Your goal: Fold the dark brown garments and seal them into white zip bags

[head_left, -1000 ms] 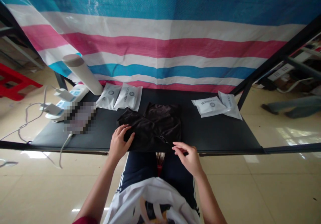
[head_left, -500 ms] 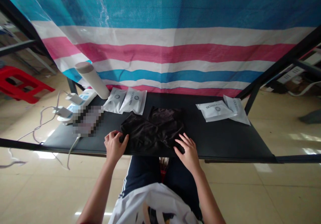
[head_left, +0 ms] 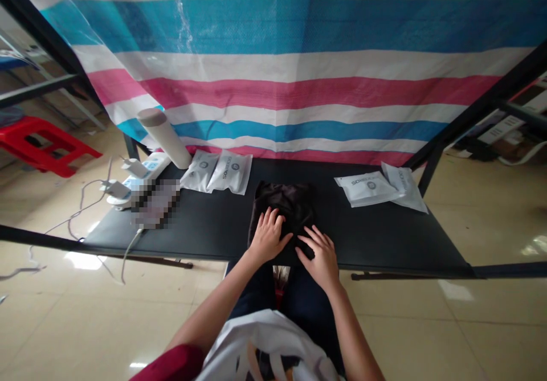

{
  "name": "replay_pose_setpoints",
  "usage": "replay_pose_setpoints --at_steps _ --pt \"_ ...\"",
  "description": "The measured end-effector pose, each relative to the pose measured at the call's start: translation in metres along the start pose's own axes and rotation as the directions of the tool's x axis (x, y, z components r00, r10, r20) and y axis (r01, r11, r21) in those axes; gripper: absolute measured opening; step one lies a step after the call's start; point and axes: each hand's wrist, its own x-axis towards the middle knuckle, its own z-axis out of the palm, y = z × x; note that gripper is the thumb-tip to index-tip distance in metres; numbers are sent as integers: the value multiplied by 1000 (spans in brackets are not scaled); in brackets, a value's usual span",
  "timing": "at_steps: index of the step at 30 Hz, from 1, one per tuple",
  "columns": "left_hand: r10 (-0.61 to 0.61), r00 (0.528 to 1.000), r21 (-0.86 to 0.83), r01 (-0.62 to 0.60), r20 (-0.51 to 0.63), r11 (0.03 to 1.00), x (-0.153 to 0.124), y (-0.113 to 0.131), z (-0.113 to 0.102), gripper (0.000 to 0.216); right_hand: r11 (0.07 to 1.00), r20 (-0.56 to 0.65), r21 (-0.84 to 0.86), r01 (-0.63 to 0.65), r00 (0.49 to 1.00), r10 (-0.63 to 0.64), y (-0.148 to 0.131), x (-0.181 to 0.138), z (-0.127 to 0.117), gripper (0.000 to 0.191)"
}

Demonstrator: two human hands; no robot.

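Note:
A black pair of shorts (head_left: 285, 194), soft and slightly shiny, lies folded over into a narrow bundle at the front middle of the table. My left hand (head_left: 268, 236) rests flat on its left part, fingers spread. On its right edge lies my right hand (head_left: 317, 251), with the fingers apart and slightly bent. The cloth's lower part is partly hidden under both hands.
On the black table (head_left: 376, 236), white printed packets lie at back left (head_left: 231, 171) and right (head_left: 368, 188). A white bottle (head_left: 164, 137), a power strip (head_left: 143, 179) with plugs and a blurred phone-like item (head_left: 156, 203) stand left. A striped sheet (head_left: 273, 93) hangs behind.
The left part of the black shorts has been folded over to the right. My left hand has moved right with it and now lies on top. My right hand has hardly moved.

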Motion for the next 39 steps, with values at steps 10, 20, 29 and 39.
replay_pose_setpoints --at_steps 10,20,29,39 --pt "40 999 101 -38 -21 994 -9 -29 -24 50 1000 15 20 15 1000 -15 2 -1 -2 32" --pt "302 921 58 -325 246 944 -60 -67 -46 83 986 213 15 164 963 -163 12 -18 -26 79" --pt "259 921 -88 -244 291 966 -90 -87 -55 81 980 222 27 199 954 -200 27 -34 -35 53" --pt "-161 987 -301 162 27 940 -56 -84 -43 27 989 27 -18 -144 989 145 24 5 -25 47"
